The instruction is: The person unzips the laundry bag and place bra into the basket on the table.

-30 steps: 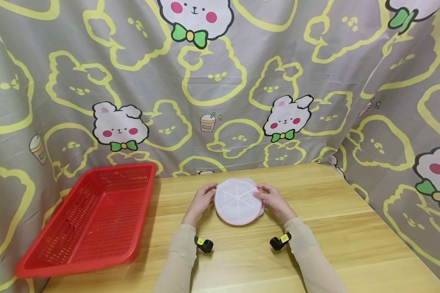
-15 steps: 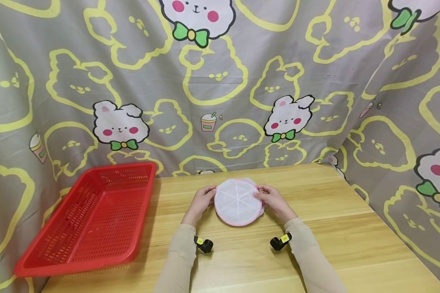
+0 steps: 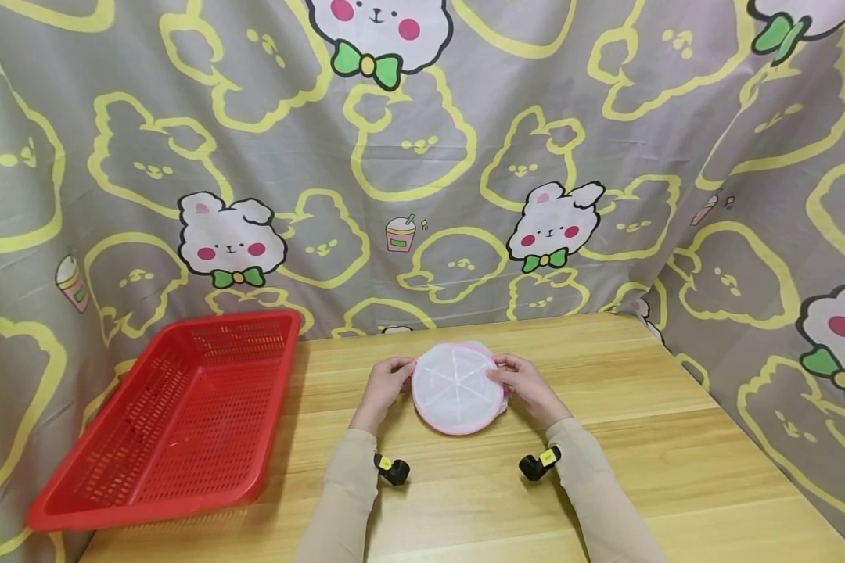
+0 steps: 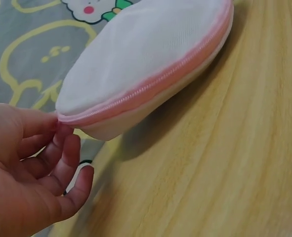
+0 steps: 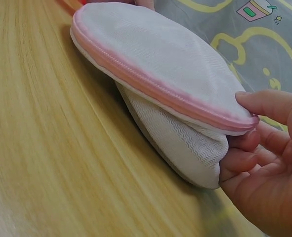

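A round white mesh laundry bag with a pink zipped rim is held just over the table, near the middle in the head view. My left hand pinches the rim at its left side; the left wrist view shows thumb and index finger on the pink edge. At the right side, my right hand grips the bag with the thumb on top and the other fingers underneath. A ribbed white fabric part hangs below the rim in the right wrist view, against the right fingers. Part of the underside is hidden.
A red slotted plastic basket stands at the left of the wooden table. A grey curtain with cartoon bears and rabbits hangs behind the table and at both sides.
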`<state>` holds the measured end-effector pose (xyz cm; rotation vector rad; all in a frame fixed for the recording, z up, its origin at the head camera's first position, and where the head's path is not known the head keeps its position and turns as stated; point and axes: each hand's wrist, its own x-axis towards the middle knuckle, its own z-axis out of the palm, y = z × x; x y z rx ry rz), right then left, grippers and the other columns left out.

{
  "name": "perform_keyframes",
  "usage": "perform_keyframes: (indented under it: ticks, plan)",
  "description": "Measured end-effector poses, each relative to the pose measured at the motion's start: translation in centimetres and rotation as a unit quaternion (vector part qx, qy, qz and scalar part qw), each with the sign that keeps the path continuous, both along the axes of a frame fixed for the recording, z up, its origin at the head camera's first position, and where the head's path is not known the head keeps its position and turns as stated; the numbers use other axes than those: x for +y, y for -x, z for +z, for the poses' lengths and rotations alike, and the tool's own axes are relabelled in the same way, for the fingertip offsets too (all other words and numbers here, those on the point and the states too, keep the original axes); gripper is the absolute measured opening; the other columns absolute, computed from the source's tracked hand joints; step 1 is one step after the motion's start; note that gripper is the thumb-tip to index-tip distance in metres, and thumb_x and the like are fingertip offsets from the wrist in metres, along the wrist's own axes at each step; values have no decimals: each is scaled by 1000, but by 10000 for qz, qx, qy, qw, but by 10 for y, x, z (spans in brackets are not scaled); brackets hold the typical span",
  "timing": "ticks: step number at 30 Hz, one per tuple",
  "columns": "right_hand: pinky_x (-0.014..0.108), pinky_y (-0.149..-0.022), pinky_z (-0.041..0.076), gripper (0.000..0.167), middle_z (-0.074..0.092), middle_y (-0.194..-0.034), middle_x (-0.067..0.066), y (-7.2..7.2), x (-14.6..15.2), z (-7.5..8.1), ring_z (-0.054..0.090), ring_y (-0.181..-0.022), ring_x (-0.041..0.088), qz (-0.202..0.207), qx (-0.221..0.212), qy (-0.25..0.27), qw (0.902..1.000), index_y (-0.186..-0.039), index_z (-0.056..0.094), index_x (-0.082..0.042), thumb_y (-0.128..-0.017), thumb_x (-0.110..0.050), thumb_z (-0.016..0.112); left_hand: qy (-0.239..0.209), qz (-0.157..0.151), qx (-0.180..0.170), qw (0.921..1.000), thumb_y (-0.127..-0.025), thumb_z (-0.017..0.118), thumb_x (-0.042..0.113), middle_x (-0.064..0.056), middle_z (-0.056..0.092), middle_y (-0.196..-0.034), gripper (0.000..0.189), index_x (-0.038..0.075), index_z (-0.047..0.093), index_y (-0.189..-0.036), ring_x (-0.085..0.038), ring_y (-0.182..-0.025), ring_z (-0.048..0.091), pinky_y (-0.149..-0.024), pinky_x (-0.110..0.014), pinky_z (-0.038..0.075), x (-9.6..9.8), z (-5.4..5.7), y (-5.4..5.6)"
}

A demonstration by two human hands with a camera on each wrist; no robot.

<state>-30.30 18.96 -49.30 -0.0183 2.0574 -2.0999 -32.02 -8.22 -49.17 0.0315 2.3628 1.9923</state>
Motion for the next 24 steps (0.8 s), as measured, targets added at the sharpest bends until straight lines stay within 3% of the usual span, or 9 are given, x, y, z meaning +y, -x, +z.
perform_keyframes:
  ticks: [7, 16, 24]
  plan:
    - [17, -53, 38, 29, 56, -78, -6, -1, 1, 0, 45, -57, 2, 37, -62, 227, 9997, -118, 52, 4, -92, -5, 62, 360, 269, 209, 9988, -96, 61, 13, -11, 68, -96, 19, -2, 71, -103, -10, -81, 59, -78, -34, 57, 2, 4, -1]
    - [15, -48, 37, 20, 59, -73, -7, -2, -2, 0, 45, -54, 1, -135, -131, 408, 9990, -111, 54, 0, -93, -5, 62, 807, 450, 641, 9937, -96, 62, 16, -12, 71, -94, 18, 2, 73, -99, -21, -88, 65, -75, -28, 54, 3, 5, -3]
    - [15, -48, 36, 20, 59, -73, -7, 0, -2, -1, 44, -54, 1, -97, -95, 523, 9985, -111, 52, 2, -93, -3, 61, 954, 524, 774, 9910, -95, 62, 14, -12, 72, -96, 16, 2, 73, -97, -19, -88, 65, -76, -28, 55, 2, 5, -3]
